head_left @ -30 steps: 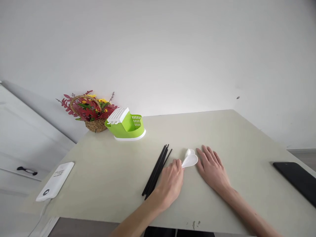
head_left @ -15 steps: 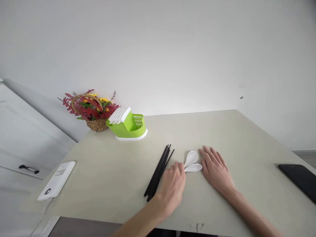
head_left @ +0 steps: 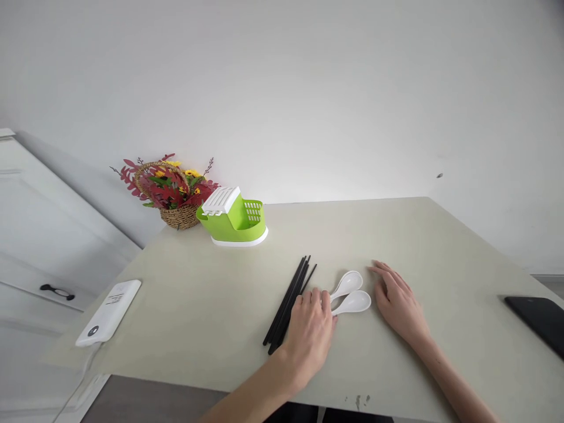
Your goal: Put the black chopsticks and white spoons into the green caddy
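Two white spoons (head_left: 352,294) lie side by side on the beige table (head_left: 211,294), bowls pointing right and away. My left hand (head_left: 311,332) lies flat on the table with its fingers over the spoon handles, between the spoons and a bundle of black chopsticks (head_left: 289,302). My right hand (head_left: 396,302) rests flat with fingers spread just right of the spoon bowls, not touching them. A green cutlery holder with a white slotted top (head_left: 233,218) stands at the far left of the table.
A wicker basket of red and yellow flowers (head_left: 170,191) stands behind the holder. A white power bank (head_left: 109,311) with a cable lies near the left edge. A black phone (head_left: 540,317) lies at the right edge. A white cabinet (head_left: 39,247) is left of the table.
The spoons were stacked as one under my left fingers; now they lie apart side by side. My right hand has slid a little to the right, away from them.
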The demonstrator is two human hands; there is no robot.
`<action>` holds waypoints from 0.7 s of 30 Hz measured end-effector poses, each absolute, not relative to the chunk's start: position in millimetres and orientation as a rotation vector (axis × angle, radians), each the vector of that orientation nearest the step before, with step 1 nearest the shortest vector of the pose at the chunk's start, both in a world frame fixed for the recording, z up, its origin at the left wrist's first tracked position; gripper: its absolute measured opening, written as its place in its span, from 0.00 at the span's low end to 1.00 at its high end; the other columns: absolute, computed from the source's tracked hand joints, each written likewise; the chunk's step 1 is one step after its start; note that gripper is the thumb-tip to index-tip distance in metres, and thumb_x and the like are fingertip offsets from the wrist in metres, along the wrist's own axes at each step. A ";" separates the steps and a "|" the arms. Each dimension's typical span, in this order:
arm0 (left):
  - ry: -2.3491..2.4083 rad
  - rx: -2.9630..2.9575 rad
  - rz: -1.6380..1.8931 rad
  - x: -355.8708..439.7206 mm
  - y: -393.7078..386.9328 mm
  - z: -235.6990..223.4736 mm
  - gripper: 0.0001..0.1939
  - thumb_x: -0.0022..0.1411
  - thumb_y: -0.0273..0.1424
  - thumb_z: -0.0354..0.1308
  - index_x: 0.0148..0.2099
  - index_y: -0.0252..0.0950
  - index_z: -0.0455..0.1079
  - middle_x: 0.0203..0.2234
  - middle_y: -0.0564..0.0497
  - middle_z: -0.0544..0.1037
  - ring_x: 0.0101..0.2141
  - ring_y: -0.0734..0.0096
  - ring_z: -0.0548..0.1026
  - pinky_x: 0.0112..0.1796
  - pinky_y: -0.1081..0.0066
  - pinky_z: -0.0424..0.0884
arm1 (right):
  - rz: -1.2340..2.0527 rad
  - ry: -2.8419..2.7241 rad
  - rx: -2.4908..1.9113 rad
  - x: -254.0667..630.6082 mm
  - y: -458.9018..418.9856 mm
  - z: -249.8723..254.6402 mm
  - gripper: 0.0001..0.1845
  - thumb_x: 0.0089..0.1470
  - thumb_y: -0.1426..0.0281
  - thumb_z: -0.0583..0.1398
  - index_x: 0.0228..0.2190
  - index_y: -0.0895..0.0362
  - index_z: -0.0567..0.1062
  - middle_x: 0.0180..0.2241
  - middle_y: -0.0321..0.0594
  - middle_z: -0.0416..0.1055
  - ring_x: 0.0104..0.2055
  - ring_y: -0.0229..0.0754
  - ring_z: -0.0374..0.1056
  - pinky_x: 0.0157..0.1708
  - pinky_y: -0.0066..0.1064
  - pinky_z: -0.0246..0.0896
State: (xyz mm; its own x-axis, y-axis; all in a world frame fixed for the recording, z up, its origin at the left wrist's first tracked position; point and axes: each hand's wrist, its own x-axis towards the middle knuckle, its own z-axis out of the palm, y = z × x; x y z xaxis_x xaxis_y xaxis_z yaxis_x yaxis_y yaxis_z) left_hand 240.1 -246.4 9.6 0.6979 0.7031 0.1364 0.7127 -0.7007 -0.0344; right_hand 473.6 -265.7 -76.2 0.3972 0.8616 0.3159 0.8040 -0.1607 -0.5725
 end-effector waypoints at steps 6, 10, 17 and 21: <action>-1.229 -2.853 -0.218 230.6 -244.9 12.9 0.24 0.69 0.45 0.60 0.58 0.35 0.64 0.46 0.41 0.76 0.45 0.52 0.75 0.46 0.55 0.73 | 0.197 -1.359 -1.999 474.5 -268.8 -71.9 0.23 0.66 0.63 0.46 0.56 0.50 0.72 0.66 0.39 0.65 0.68 0.51 0.59 0.62 0.49 0.60; -1.191 -2.811 -0.530 213.4 -204.1 40.0 0.30 0.71 0.52 0.51 0.62 0.34 0.62 0.54 0.37 0.73 0.55 0.49 0.71 0.56 0.53 0.67 | 0.218 -1.326 -1.977 478.2 -269.2 -75.6 0.23 0.65 0.62 0.47 0.55 0.50 0.72 0.65 0.41 0.66 0.65 0.53 0.64 0.61 0.49 0.62; -1.441 -2.163 -0.947 148.2 -46.3 129.2 0.27 0.74 0.48 0.47 0.62 0.32 0.66 0.67 0.37 0.63 0.68 0.47 0.53 0.66 0.51 0.50 | 0.240 -1.324 -1.965 479.0 -270.2 -77.8 0.24 0.65 0.61 0.47 0.56 0.50 0.72 0.66 0.40 0.66 0.65 0.54 0.64 0.59 0.50 0.63; -1.561 -2.328 -0.689 121.4 29.9 158.4 0.27 0.76 0.46 0.40 0.60 0.35 0.70 0.63 0.43 0.71 0.64 0.54 0.62 0.65 0.55 0.51 | 0.252 -1.320 -1.986 477.1 -271.1 -74.6 0.23 0.66 0.60 0.47 0.55 0.49 0.72 0.66 0.38 0.66 0.65 0.54 0.64 0.59 0.50 0.64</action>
State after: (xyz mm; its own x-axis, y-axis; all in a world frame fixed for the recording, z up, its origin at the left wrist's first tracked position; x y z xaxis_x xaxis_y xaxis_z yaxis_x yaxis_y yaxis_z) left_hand 121.4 29.9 158.4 0.3126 0.7980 0.5152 0.9184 -0.3924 0.0506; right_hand 477.1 -271.1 -74.6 0.4550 0.8625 0.2214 0.7203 -0.2103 -0.6610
